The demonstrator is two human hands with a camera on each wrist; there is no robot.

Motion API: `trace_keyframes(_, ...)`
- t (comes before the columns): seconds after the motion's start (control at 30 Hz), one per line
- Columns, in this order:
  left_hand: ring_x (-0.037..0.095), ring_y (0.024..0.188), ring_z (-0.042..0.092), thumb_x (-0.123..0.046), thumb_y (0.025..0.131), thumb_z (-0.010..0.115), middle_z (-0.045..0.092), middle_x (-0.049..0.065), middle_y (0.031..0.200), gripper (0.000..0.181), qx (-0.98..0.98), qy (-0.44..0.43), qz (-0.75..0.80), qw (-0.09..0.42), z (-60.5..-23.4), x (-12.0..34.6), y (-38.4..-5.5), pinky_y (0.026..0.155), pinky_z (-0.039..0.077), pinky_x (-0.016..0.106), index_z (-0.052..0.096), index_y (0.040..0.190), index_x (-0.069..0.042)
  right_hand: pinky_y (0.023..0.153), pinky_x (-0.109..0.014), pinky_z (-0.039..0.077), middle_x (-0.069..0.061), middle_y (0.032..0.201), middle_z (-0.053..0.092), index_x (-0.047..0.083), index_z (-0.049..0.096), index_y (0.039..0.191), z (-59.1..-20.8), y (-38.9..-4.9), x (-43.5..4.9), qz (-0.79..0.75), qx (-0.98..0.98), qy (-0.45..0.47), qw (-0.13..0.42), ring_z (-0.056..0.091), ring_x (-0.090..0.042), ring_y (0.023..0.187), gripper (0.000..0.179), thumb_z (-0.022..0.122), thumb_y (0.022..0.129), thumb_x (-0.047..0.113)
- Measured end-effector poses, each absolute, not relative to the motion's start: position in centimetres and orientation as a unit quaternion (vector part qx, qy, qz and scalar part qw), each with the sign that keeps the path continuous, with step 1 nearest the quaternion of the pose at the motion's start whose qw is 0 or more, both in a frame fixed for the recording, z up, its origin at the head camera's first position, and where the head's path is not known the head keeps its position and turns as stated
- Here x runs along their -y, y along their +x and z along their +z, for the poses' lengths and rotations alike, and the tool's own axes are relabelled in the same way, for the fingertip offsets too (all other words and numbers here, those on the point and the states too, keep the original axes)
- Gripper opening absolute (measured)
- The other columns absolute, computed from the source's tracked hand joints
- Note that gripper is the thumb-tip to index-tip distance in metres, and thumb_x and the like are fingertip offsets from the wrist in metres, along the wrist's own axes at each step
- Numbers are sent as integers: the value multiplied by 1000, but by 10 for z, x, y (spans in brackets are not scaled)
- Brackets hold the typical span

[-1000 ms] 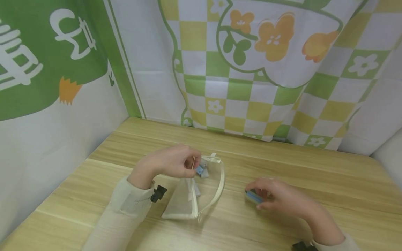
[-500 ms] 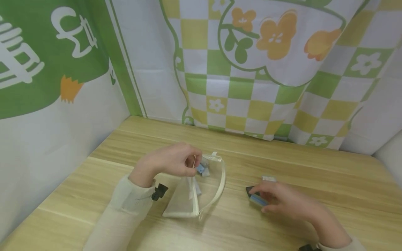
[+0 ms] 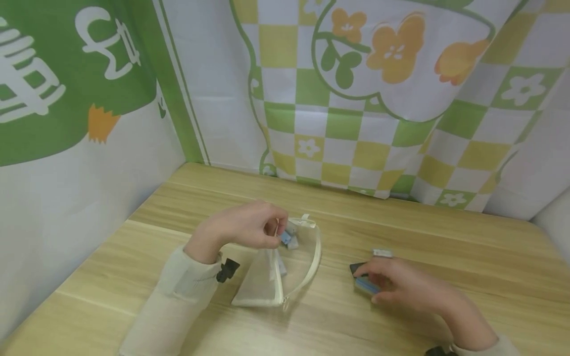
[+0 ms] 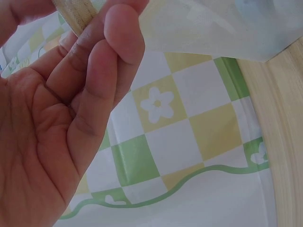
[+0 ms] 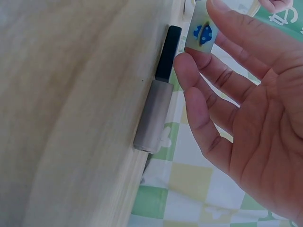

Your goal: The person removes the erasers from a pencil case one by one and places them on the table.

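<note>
My left hand [image 3: 249, 225] pinches the zippered edge of a cream mesh pouch [image 3: 254, 289], whose mouth gapes toward the right. Through the mesh show a small blue item [image 3: 285, 238] and some pale grey and white pieces. In the left wrist view the zipper tape [image 4: 78, 14] runs between the fingers. To the right, my right hand [image 3: 401, 282] holds a small pale block with a blue planet print [image 5: 202, 33] between thumb and fingertips. Near its fingertips lies a flat black piece [image 3: 357, 268], with a small whitish-grey piece [image 3: 382, 253] just behind the hand.
The hands work over a wooden table [image 3: 200, 193]. Behind it hangs a checkered, flowered curtain [image 3: 343, 123], and a green and white cloth [image 3: 111, 133] stands along the left side. A black wrist mount [image 3: 228, 270] sits at the left cuff.
My right hand has shifted slightly right with the planet-print block. The black piece and the whitish-grey piece have come into view beside it. My left hand keeps its grip on the pouch.
</note>
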State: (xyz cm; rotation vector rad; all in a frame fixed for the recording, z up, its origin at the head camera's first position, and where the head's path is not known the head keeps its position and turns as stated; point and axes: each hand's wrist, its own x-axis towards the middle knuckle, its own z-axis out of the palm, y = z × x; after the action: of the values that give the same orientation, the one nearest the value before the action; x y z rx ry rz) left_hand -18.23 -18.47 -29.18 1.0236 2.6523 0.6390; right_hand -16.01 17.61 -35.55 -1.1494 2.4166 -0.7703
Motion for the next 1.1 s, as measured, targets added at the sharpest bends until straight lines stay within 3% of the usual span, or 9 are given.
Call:
trace_keyframes(0.43,4,59,49,-12,79,63,56,-8,66,5,-902,353,222,112,-291,185,-183,56,43,22,61,82,-15,78,-25,53,9,106,62,15,61,128,-359,-160,-176,-264,-850,-423,171,55,-1,93,45,73,86,27)
trace_keyframes(1.1,4,60,49,-13,80,62,56,-8,66,4,-904,351,220,106,-291,185,-182,58,45,22,61,83,-15,71,-21,50,11,95,57,12,64,125,-362,-161,-174,-256,-849,-429,173,51,0,84,46,77,82,24)
